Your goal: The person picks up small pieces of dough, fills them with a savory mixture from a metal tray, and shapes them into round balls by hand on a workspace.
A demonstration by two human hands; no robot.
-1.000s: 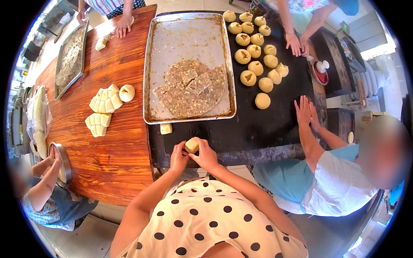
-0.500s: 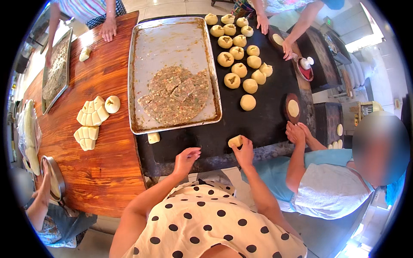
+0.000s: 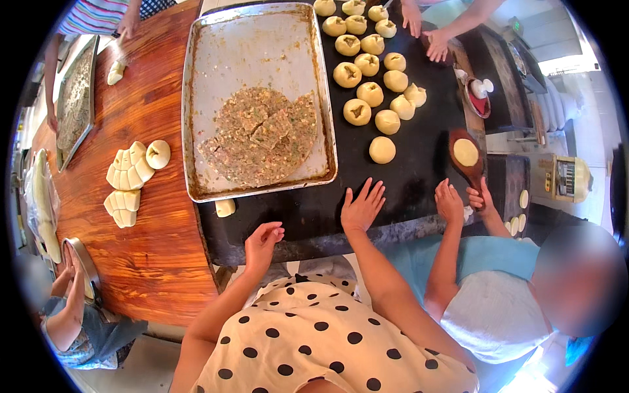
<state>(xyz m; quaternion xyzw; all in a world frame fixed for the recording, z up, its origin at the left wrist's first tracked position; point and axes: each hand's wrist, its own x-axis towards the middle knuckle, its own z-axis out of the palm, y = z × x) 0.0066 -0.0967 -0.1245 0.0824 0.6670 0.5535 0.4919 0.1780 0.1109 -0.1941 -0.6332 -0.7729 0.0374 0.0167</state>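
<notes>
My left hand (image 3: 263,243) hovers at the near edge of the black work surface (image 3: 295,219), fingers loosely bent and empty. My right hand (image 3: 360,206) is spread flat, palm down, on that surface; whatever lies under the palm is hidden. Beyond my hands is a large metal tray (image 3: 255,46) holding a slab of speckled filling (image 3: 252,157). A small pale dough piece (image 3: 225,207) sits just below the tray. To the tray's right are several round dough pieces (image 3: 357,112), many pinched open on top, and a smooth ball (image 3: 382,150) above my right hand.
A wooden table (image 3: 151,249) at left holds cut dough (image 3: 128,173) and a narrow tray (image 3: 75,111). A co-worker (image 3: 491,301) at right grips a wooden paddle (image 3: 472,170) bearing a dough disc. Other people's hands (image 3: 438,46) reach in from the far side; another person (image 3: 75,334) works at lower left.
My right hand, earlier holding a dough piece, now lies flat, that piece out of sight. My left hand stays near the edge. The right co-worker has taken hold of the paddle.
</notes>
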